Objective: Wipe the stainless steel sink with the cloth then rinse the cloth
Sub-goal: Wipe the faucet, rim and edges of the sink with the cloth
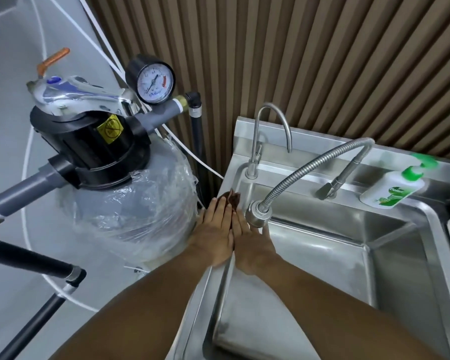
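Note:
A small dark brown cloth (233,199) lies on the left rim of the stainless steel sink (322,245), near the back corner. My left hand (215,231) and my right hand (250,242) rest flat side by side on that rim, fingers stretched forward over the cloth. Only the cloth's far end shows past my fingertips. The flexible spray faucet head (258,216) hangs just right of my right hand. No water is seen running.
A gooseneck tap (270,136) stands at the sink's back left. A green and white soap bottle (392,189) sits on the back ledge. A plastic-wrapped filter tank (130,203) with pressure gauge (155,83) stands left of the sink. A slatted wall is behind.

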